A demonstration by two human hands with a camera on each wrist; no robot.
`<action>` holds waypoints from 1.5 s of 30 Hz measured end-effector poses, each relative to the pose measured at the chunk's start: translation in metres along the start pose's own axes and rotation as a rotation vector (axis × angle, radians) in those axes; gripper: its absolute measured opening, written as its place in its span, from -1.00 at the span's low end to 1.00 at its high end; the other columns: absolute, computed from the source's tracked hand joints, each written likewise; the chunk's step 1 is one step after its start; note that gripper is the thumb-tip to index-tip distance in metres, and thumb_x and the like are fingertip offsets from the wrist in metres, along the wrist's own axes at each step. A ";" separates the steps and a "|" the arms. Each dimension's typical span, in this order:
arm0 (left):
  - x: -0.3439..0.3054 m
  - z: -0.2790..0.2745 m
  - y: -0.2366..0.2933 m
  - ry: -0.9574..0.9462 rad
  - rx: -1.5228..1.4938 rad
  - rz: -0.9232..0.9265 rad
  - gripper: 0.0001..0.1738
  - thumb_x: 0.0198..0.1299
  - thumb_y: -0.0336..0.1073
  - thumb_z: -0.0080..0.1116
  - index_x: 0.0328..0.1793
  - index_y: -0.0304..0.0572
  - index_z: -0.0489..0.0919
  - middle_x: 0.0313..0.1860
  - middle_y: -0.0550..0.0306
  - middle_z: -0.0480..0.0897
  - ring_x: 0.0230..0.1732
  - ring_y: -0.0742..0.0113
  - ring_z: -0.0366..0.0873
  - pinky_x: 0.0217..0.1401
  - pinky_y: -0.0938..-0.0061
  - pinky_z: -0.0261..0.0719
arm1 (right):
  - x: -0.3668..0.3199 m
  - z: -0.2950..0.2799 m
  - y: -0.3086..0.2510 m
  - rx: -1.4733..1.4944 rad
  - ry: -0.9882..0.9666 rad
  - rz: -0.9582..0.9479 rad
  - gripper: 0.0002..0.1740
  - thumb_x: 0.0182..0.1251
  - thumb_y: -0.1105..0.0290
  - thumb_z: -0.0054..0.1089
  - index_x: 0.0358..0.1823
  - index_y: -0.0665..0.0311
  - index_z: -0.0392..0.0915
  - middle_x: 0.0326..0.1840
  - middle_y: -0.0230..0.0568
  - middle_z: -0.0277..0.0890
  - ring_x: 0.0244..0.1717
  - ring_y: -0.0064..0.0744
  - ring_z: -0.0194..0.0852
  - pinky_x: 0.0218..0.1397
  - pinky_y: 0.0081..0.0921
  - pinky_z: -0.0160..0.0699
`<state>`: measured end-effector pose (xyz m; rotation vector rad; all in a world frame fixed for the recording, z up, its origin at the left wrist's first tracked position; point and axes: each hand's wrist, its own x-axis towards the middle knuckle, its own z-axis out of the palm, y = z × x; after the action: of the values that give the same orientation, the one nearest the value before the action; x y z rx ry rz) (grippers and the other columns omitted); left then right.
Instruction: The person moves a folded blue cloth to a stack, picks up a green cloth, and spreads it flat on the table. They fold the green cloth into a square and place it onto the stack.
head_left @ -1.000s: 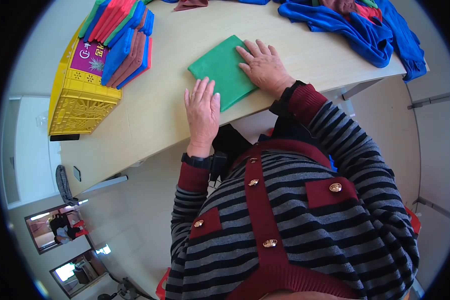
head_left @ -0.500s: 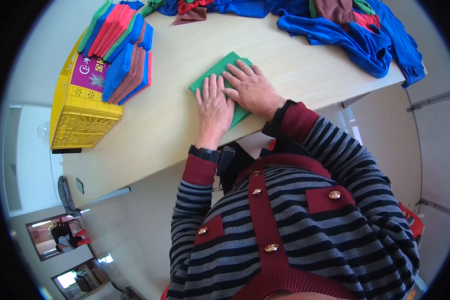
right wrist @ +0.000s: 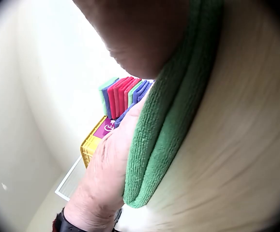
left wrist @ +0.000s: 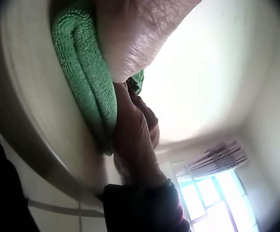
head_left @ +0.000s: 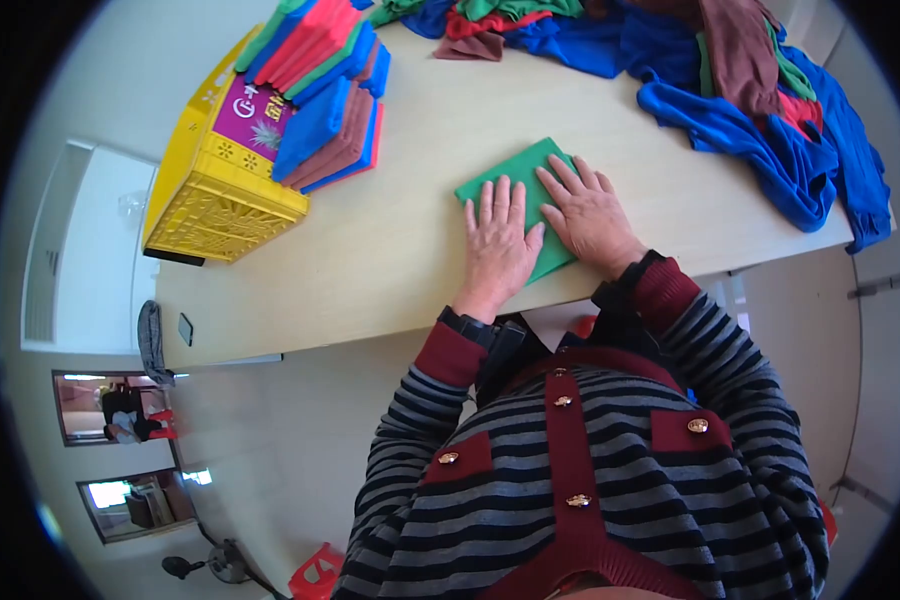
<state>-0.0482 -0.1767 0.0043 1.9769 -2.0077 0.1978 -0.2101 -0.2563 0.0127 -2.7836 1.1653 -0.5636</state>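
A folded green towel [head_left: 532, 168] lies flat on the table, near its front edge. My left hand [head_left: 500, 240] rests on the towel's left part, palm down with fingers straight. On the right part my right hand [head_left: 595, 215] lies flat, its fingers reaching over the far right side. In the left wrist view the towel [left wrist: 84, 72] shows thick folded layers under the palm. The right wrist view also shows the towel's rounded folded edge [right wrist: 154, 150], with the left hand [right wrist: 113, 159] beyond it.
At the left, a yellow plastic crate [head_left: 225, 205] stands with folded red, blue, green and brown towels [head_left: 320, 130] stacked by it. Loose blue cloths [head_left: 740, 140] are heaped at the back right with other colours. A phone [head_left: 185, 329] lies near the table's left end.
The hands start apart on the towel, come together over its middle, and are now slightly apart again. The head view has turned, so the table appears farther right.
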 end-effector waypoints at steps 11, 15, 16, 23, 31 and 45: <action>-0.011 -0.009 -0.003 0.041 -0.036 -0.024 -0.28 0.41 0.00 0.05 0.57 -0.26 0.26 0.58 -0.17 0.25 0.62 -0.11 0.11 0.63 -0.13 -0.01 | 0.006 -0.018 -0.012 -0.152 -0.007 -0.130 -0.39 0.51 0.06 -0.04 0.47 0.21 0.34 0.56 -0.05 0.24 0.60 0.10 0.03 0.56 0.07 0.07; -0.006 -0.012 -0.007 0.071 -0.035 -0.071 -0.30 0.39 -0.05 0.05 0.54 -0.29 0.29 0.55 -0.19 0.29 0.61 -0.10 0.13 0.63 -0.11 -0.02 | 0.031 -0.013 -0.024 -0.016 0.007 -0.151 -0.39 0.50 0.05 -0.04 0.45 0.23 0.35 0.54 -0.04 0.26 0.61 0.09 0.04 0.58 0.09 0.03; -0.004 -0.007 -0.009 0.065 -0.029 -0.081 -0.31 0.39 -0.06 0.04 0.55 -0.29 0.29 0.56 -0.18 0.28 0.61 -0.09 0.14 0.64 -0.11 -0.02 | 0.035 -0.009 -0.025 0.082 0.012 -0.137 -0.39 0.50 0.05 -0.04 0.45 0.24 0.36 0.54 -0.04 0.27 0.61 0.08 0.04 0.59 0.08 0.02; -0.005 0.006 -0.011 0.002 -0.066 -0.123 -0.32 0.40 -0.10 0.00 0.56 -0.26 0.27 0.60 -0.14 0.25 0.63 -0.05 0.11 0.65 -0.09 -0.04 | 0.032 0.011 -0.018 0.045 0.025 -0.150 -0.40 0.52 0.06 -0.08 0.45 0.23 0.36 0.54 -0.03 0.27 0.59 0.09 0.08 0.60 0.06 -0.01; 0.003 0.006 -0.016 -0.033 -0.032 -0.123 -0.32 0.41 -0.09 -0.03 0.58 -0.24 0.25 0.62 -0.10 0.22 0.65 -0.01 0.07 0.66 -0.09 -0.08 | 0.029 0.020 -0.014 0.029 0.038 -0.151 -0.40 0.52 0.07 -0.09 0.46 0.22 0.34 0.54 -0.02 0.26 0.59 0.09 0.08 0.61 0.06 -0.02; -0.064 -0.026 0.020 0.039 -0.059 -0.033 -0.21 0.30 0.00 0.21 0.55 -0.27 0.29 0.60 -0.09 0.22 0.62 -0.02 0.12 0.64 -0.15 -0.05 | 0.006 0.005 -0.015 0.034 -0.080 -0.183 -0.33 0.54 -0.02 -0.11 0.54 0.19 0.25 0.62 -0.01 0.12 0.65 0.13 -0.06 0.65 0.06 -0.11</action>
<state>-0.0652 -0.1073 0.0106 1.9533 -1.9323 0.1661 -0.1939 -0.2503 0.0127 -2.8725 0.8830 -0.4759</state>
